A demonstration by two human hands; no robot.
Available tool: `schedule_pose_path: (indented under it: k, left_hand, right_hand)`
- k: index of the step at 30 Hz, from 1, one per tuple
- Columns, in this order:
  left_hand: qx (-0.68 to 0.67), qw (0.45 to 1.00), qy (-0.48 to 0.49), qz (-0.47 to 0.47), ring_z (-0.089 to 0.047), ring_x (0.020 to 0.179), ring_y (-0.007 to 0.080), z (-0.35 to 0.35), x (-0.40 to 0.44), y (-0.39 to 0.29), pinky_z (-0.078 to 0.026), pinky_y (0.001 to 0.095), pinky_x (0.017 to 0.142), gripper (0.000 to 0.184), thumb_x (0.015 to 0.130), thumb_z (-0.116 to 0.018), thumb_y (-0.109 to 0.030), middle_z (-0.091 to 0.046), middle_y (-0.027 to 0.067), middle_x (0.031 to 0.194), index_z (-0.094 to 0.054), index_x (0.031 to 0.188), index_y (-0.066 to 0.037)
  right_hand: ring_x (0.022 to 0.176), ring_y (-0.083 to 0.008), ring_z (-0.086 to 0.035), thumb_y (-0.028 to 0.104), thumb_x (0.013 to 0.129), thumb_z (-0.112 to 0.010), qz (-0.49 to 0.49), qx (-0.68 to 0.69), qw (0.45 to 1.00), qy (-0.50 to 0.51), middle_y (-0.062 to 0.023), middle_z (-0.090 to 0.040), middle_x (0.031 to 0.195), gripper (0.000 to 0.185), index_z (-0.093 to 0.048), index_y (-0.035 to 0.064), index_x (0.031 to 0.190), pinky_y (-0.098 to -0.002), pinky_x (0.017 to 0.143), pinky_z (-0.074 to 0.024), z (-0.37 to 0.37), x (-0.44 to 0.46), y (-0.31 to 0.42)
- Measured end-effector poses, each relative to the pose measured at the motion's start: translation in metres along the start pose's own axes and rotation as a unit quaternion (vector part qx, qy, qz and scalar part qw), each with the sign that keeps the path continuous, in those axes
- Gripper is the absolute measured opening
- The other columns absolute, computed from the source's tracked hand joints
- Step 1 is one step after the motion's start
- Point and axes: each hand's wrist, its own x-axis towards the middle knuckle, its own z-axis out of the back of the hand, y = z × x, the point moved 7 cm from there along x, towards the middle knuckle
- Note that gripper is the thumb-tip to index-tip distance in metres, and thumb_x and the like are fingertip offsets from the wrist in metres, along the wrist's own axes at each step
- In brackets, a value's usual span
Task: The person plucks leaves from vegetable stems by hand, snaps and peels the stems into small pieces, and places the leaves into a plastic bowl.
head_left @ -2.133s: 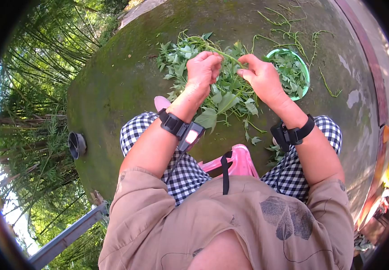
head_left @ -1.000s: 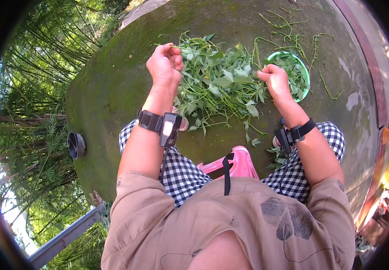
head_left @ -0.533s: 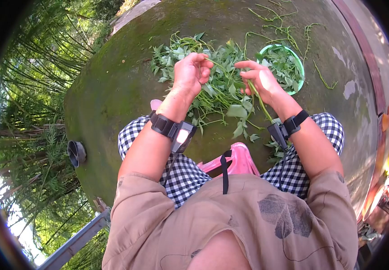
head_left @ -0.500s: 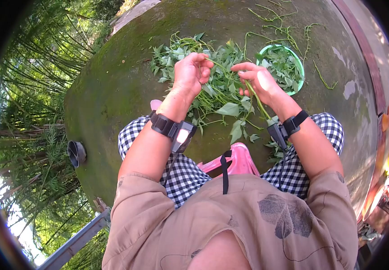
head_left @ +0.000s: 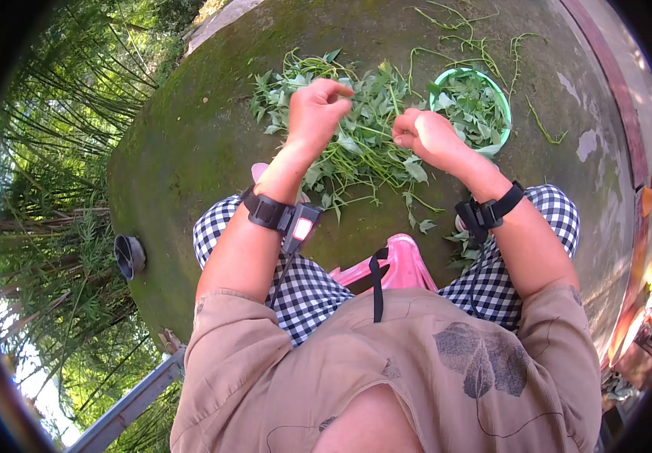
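A heap of leafy green stems lies on the mossy ground in front of my knees. Over its left part, my left hand is closed, with fingertips pinched together; what it holds, if anything, is hidden. At the heap's right side my right hand is closed on a thin green stem that rises from its fingertips. Just beyond that hand stands a round green-rimmed basket filled with loose leaves.
Bare stems lie scattered behind the basket. A pink plastic stool shows between my checkered knees. A dark pot lies at the left edge near bamboo. More leaves lie by my right knee.
My left hand has turned over and its fingers have closed more. My right hand has closed from spread fingers, and the long stem that hung below it towards the wrist no longer shows there.
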Motion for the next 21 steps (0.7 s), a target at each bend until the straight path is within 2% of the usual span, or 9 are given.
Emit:
schedule_pose_path:
  k: [1, 2, 5, 8, 11, 14, 20, 21]
  left_hand:
    - [-0.02, 0.999, 0.032, -0.033, -0.053, 0.067, 0.0085, -0.011, -0.006, -0.01, -0.043, 0.0241, 0.063, 0.016, 0.077, -0.066, -0.007, -0.059, 0.0003, 0.074, -0.072, 0.092, -0.003]
    - [0.039, 0.992, 0.078, -0.089, -0.057, 0.071, 0.0144, -0.025, -0.01, -0.009, -0.046, 0.0293, 0.066, 0.017, 0.078, -0.066, -0.009, -0.06, 0.0049, 0.076, -0.071, 0.092, -0.002]
    - [0.101, 0.97, 0.199, -0.096, -0.061, 0.074, 0.0198, -0.048, -0.023, -0.015, -0.048, 0.0348, 0.07, 0.019, 0.078, -0.062, -0.013, -0.063, 0.0118, 0.079, -0.07, 0.09, 0.0]
    - [0.052, 0.967, 0.248, -0.023, -0.061, 0.073, 0.0193, -0.053, -0.027, -0.011, -0.048, 0.0346, 0.07, 0.019, 0.078, -0.062, -0.011, -0.065, 0.0124, 0.077, -0.069, 0.09, 0.002]
    - [-0.009, 0.971, 0.237, 0.007, -0.063, 0.067, 0.0257, -0.053, -0.026, -0.001, -0.049, 0.0382, 0.066, 0.02, 0.075, -0.063, -0.017, -0.065, 0.0168, 0.07, -0.071, 0.084, -0.001]
    - [-0.056, 0.964, 0.248, 0.083, -0.059, 0.07, 0.0131, -0.051, -0.027, 0.002, -0.048, 0.0302, 0.067, 0.02, 0.076, -0.063, -0.013, -0.065, 0.008, 0.072, -0.07, 0.087, 0.002]
    - [-0.044, 0.975, 0.204, 0.078, -0.05, 0.063, 0.0093, -0.052, -0.029, 0.002, -0.043, 0.0281, 0.059, 0.017, 0.074, -0.063, -0.014, -0.058, 0.0017, 0.064, -0.067, 0.078, 0.002]
    - [-0.053, 0.982, 0.165, 0.076, -0.049, 0.062, 0.0088, -0.049, -0.028, 0.002, -0.042, 0.0279, 0.057, 0.016, 0.074, -0.063, -0.013, -0.057, 0.0011, 0.063, -0.066, 0.077, 0.002]
  right_hand:
    - [0.078, -0.034, -0.061, 0.018, 0.082, -0.062, 0.02, -0.035, 0.999, 0.002, -0.0121, -0.061, 0.086, 0.01, -0.064, 0.0097, 0.087, -0.0444, 0.067, -0.0473, 0.001, -0.002, 0.006]
    - [0.079, -0.0342, -0.06, 0.017, 0.082, -0.063, 0.019, -0.045, 0.999, 0.006, -0.0117, -0.061, 0.086, 0.01, -0.064, 0.0088, 0.087, -0.0445, 0.068, -0.047, 0.002, -0.003, 0.01]
    - [0.08, -0.0344, -0.06, 0.016, 0.082, -0.063, 0.021, -0.066, 0.998, 0.007, -0.0106, -0.059, 0.086, 0.009, -0.063, 0.0073, 0.086, -0.0449, 0.068, -0.0463, 0.005, -0.004, 0.021]
    - [0.078, -0.0338, -0.06, 0.015, 0.082, -0.063, 0.031, -0.08, 0.996, -0.019, -0.0097, -0.058, 0.084, 0.008, -0.062, 0.0082, 0.085, -0.0452, 0.065, -0.0464, 0.01, -0.004, 0.021]
    - [0.075, -0.0332, -0.061, 0.015, 0.082, -0.063, 0.042, -0.106, 0.992, -0.049, -0.009, -0.057, 0.083, 0.006, -0.061, 0.009, 0.084, -0.045, 0.063, -0.0466, 0.015, -0.004, 0.019]
    - [0.073, -0.0332, -0.061, 0.014, 0.082, -0.062, 0.044, -0.131, 0.988, -0.065, -0.0086, -0.057, 0.082, 0.005, -0.06, 0.0091, 0.083, -0.0449, 0.061, -0.0468, 0.016, -0.004, 0.018]
    - [0.072, -0.033, -0.061, 0.012, 0.082, -0.061, 0.055, -0.123, 0.987, -0.087, -0.0084, -0.058, 0.081, 0.004, -0.06, 0.0082, 0.082, -0.0447, 0.06, -0.0469, 0.017, -0.005, 0.029]
    - [0.072, -0.0328, -0.061, 0.012, 0.082, -0.061, 0.053, -0.115, 0.988, -0.091, -0.0084, -0.058, 0.082, 0.004, -0.061, 0.008, 0.081, -0.0443, 0.061, -0.0471, 0.017, -0.005, 0.03]
